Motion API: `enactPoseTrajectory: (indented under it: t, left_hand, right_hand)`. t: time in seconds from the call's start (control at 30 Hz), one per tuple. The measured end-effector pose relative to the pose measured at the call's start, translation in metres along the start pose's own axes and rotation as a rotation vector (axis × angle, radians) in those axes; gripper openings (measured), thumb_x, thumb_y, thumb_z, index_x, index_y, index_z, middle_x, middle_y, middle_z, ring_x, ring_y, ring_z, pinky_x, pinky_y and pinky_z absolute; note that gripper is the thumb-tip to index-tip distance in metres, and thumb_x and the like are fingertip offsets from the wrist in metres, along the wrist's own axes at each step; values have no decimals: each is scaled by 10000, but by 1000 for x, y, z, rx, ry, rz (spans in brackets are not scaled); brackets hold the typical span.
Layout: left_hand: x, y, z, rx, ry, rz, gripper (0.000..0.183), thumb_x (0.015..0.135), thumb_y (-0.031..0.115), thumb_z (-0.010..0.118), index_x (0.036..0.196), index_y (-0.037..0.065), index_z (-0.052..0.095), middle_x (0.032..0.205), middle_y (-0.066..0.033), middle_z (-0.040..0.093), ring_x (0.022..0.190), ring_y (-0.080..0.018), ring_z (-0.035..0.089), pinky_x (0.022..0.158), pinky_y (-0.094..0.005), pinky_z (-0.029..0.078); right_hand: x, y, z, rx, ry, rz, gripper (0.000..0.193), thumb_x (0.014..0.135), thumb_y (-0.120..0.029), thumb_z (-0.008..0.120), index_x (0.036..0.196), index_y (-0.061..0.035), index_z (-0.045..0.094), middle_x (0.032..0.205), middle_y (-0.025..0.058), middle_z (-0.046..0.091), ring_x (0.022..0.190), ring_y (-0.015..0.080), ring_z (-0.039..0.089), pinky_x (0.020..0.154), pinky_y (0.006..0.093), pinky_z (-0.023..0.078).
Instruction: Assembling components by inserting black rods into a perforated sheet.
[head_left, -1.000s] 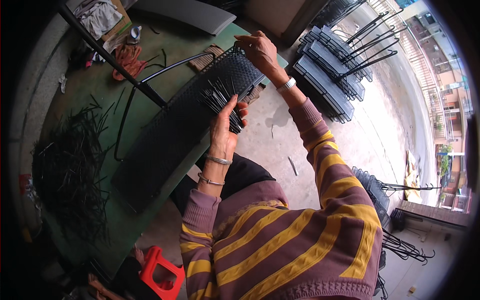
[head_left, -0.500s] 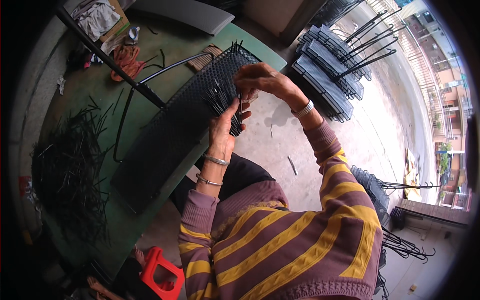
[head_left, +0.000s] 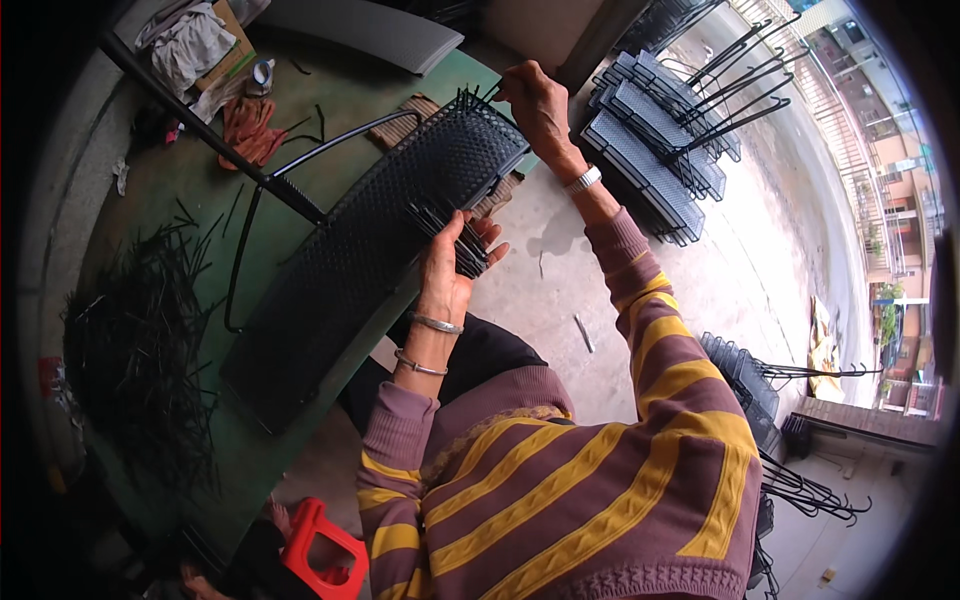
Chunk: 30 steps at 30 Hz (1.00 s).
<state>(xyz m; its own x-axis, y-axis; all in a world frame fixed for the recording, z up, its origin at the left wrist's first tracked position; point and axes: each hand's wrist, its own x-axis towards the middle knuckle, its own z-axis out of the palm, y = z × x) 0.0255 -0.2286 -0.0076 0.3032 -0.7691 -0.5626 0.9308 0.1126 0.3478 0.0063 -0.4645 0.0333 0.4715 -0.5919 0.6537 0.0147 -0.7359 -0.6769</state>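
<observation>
A long black mesh panel [head_left: 385, 210] with bent rods lies across the green table in front of me. My left hand [head_left: 450, 260] is closed round a bundle of thin black strips [head_left: 432, 216] over the panel's near edge. Beyond it, at the panel's far right corner, my right hand [head_left: 537, 105] is raised with its fingers pinched together. What they hold, if anything, is too small to make out. Several black strip ends [head_left: 470, 98] stick up along the far end of the panel, just left of those fingers.
A large heap of black strips [head_left: 145, 340] covers the table's left side. An orange cloth [head_left: 250, 130] and a corrugated cardboard piece [head_left: 400, 122] lie farther back. Stacked mesh racks [head_left: 650, 140] with upright hooks stand right. A red plastic stool [head_left: 322, 552] is at lower left.
My right hand has moved from beside the left hand's bundle, away from me, to the panel's far corner. The left hand stays nearly in place, still holding the strips. The panel has shifted slightly.
</observation>
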Motion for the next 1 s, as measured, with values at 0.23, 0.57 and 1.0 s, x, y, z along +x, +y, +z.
enactPoseTrajectory:
  t: [0.23, 0.57, 1.0]
  left_hand:
    - [1, -5, -3, 16, 98, 14, 117, 918, 225, 647, 923, 116, 603, 782, -41, 632, 690, -142, 613, 734, -427, 569]
    - [-2, 1, 4, 68, 12, 59, 187, 885, 264, 713, 938, 102, 636, 749, -23, 610, 603, -93, 506, 504, -251, 404]
    - [-12, 7, 14, 122, 39, 94, 171, 909, 225, 675, 1001, 85, 641, 804, -37, 647, 647, -108, 551, 512, -250, 391]
  right_hand:
    - [0, 14, 13, -155, -127, 4, 58, 861, -61, 572, 847, -5, 578, 731, 176, 645, 645, 300, 660, 612, 384, 512]
    - [21, 24, 16, -165, -390, -107, 110, 848, -139, 590, 853, -47, 651, 729, 155, 637, 690, 337, 631, 614, 407, 489]
    - [-20, -9, 1, -684, -122, -22, 273, 924, -294, 617, 1065, -81, 714, 876, 120, 682, 772, 262, 656, 687, 366, 519]
